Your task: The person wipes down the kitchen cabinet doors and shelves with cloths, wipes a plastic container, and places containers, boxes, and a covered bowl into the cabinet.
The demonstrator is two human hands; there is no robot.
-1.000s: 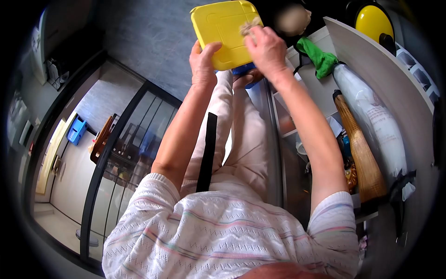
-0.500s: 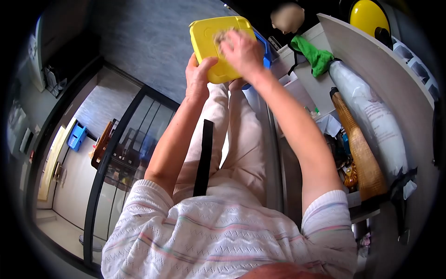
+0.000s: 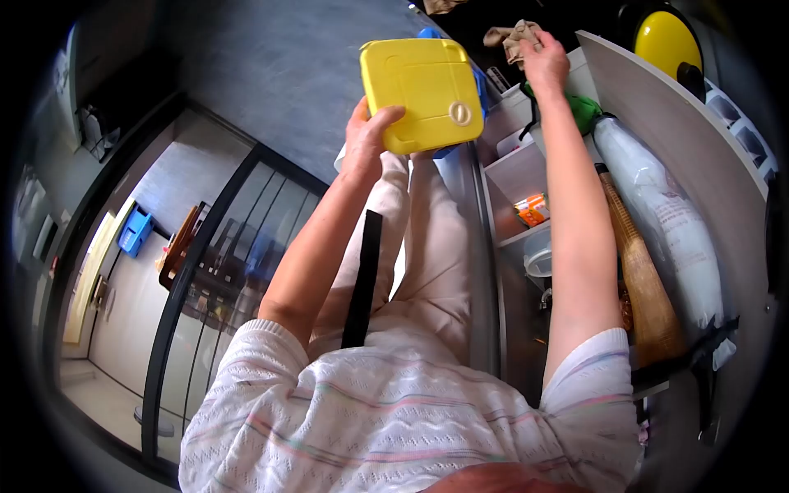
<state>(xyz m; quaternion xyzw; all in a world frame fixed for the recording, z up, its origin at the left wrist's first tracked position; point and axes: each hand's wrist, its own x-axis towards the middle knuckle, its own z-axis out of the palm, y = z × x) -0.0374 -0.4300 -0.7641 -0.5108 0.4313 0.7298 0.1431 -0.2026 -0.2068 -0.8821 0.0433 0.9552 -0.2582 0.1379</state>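
My left hand (image 3: 371,135) grips the near left edge of a flat yellow plastic lid (image 3: 419,90), thumb on top. The lid has rounded corners and a small pale round dial near its lower right corner. Part of a blue object (image 3: 482,89) shows behind its right side; I cannot tell whether the two are joined. Off to the right of the lid, my right hand (image 3: 546,64) pinches a crumpled beige cloth (image 3: 519,43) above the dark area at the back. The cloth and the lid are apart.
On the right, an open cabinet holds an orange packet (image 3: 534,209) on its shelf. Beside it stand a plastic-wrapped roll (image 3: 657,205), a long brown object (image 3: 645,304) and a green cloth (image 3: 585,113). A glass-paned door frame (image 3: 246,214) rises at left.
My right hand has moved off the lid's surface to the right, carrying the cloth. My left hand and the lid have shifted slightly right, and the round dial has come into view.
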